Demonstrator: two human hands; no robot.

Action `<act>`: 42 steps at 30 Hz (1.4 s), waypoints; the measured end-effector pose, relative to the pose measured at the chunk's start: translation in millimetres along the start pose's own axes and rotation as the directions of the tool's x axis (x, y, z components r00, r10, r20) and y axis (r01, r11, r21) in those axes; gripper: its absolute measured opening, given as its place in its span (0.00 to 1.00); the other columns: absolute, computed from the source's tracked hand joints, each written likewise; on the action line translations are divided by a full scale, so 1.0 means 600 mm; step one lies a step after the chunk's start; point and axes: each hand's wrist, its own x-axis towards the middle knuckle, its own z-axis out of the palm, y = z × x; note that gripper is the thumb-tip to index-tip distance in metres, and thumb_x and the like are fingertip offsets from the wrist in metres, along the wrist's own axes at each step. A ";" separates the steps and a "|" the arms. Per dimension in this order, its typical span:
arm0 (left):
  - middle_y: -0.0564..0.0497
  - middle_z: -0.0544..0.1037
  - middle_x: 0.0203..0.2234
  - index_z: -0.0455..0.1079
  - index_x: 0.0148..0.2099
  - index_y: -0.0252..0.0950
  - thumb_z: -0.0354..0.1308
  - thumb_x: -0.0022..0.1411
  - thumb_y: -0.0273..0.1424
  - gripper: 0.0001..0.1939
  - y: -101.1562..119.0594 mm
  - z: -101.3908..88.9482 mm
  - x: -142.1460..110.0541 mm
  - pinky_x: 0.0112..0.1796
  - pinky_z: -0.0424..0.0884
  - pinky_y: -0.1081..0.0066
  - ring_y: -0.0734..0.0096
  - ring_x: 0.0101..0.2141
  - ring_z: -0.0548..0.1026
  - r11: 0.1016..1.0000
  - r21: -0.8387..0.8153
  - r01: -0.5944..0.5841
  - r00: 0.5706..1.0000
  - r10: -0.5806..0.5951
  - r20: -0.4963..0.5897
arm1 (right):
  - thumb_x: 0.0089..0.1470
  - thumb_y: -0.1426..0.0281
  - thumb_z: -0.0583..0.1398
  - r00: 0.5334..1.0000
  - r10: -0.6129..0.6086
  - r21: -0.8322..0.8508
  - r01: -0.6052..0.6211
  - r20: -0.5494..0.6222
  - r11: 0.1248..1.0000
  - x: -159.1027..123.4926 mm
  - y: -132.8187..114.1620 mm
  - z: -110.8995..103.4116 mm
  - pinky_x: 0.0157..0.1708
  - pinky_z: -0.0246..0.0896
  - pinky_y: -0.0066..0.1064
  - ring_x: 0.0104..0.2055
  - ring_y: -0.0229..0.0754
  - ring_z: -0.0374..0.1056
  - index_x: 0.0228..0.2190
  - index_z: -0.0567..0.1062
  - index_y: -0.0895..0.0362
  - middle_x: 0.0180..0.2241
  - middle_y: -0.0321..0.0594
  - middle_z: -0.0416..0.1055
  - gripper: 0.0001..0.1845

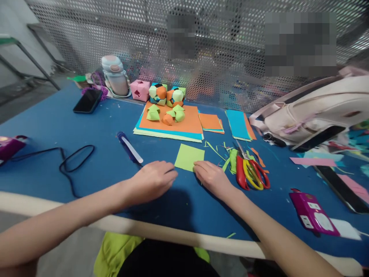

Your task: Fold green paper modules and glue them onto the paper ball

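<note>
A light-green paper square (188,157) lies flat on the blue table in front of me. My left hand (155,179) is beside its lower left corner, fingers curled together and thumb hidden; nothing shows in its grasp. At the lower right corner, my right hand (212,177) has its bent fingertips over the paper's edge, with the thumb out of sight beneath. Right of that hand lie scissors (250,173) with red and yellow handles, among green paper scraps (233,159). A blue-and-white pen-shaped cutter (129,148) rests just beyond my left hand.
Folded green and orange pieces (168,118) sit on stacked coloured sheets (187,123). Behind stand paper balls (158,94), a pink paper cube (140,90) and a bottle (117,77). A phone (88,101), black cord (62,157), purple power strip (314,213) and backpack (317,102) lie around.
</note>
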 end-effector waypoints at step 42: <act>0.40 0.67 0.56 0.66 0.52 0.33 0.47 0.64 0.32 0.16 -0.074 0.085 0.126 0.53 0.62 0.56 0.56 0.56 0.64 0.997 0.059 0.055 0.990 -0.062 0.126 | 0.53 0.50 0.55 0.917 -0.145 0.256 0.049 0.372 0.965 -0.094 -0.010 -0.040 0.59 0.49 0.48 0.63 0.49 0.49 0.59 0.57 0.58 0.61 0.48 0.55 0.38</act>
